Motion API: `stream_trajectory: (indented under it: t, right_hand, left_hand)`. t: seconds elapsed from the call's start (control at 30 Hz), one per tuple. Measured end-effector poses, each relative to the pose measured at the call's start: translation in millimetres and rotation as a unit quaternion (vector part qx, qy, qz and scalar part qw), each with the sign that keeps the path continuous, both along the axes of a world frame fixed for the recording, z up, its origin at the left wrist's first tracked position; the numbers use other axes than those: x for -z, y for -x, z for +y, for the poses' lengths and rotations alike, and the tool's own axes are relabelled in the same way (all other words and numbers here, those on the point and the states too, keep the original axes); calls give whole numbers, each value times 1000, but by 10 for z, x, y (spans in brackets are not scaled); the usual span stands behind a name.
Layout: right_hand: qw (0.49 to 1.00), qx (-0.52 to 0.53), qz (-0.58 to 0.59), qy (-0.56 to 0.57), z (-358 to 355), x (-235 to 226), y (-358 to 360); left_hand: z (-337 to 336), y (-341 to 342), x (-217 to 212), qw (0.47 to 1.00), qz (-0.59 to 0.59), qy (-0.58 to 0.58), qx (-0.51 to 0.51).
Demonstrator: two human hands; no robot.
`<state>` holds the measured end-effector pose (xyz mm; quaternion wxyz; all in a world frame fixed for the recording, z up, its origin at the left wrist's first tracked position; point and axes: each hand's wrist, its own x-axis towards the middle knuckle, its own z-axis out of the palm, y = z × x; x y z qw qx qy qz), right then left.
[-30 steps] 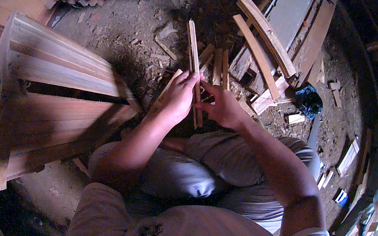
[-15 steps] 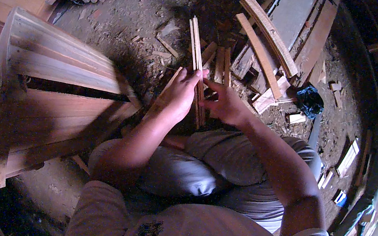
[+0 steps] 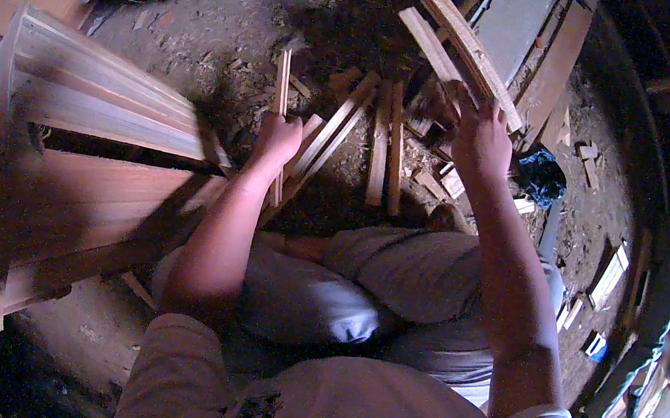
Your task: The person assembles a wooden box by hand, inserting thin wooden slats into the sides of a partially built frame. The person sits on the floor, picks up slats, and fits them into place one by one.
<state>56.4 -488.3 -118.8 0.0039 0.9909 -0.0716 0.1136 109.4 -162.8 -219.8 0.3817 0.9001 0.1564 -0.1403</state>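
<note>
Seated right of a slatted wooden box [image 3: 116,194] at nine o'clock, clutching thin wooden strips [image 3: 283,81] in a closed left hand [image 3: 278,139] between ten and eleven. Past loose sticks [image 3: 381,141] on the dirt floor [image 3: 191,65] near twelve, holding with the right hand [image 3: 484,141], at two, the near end of a pale slat [image 3: 430,41], just beside a thicker board [image 3: 473,44]. Apparently gathering or sorting pieces; judging by the grip, calling next for a steady lift clear of that board.

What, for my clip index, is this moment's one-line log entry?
left hand: gripping thin, pale wooden strips; right hand: touching flat, pale wooden slat; left side: tapered, brown wooden plank structure
</note>
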Motion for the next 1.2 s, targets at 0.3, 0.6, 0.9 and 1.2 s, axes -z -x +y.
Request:
stream_trajectory:
  t: [0.3,0.6,0.9,1.2]
  right_hand:
    - [999,13,45,25,-123,217,-80]
    - [998,-29,-49,-16,232,-190,-29]
    - [995,-25,-5,-93,392,-427,47]
    - [985,-52,47,-156,437,-488,83]
  left_hand:
    - [55,6,564,990,-12,-50,133]
    - [229,150,901,983,-120,-41,131]
    - [248,133,742,981,-113,-94,125]
    - [383,119,381,972,54,-55,224]
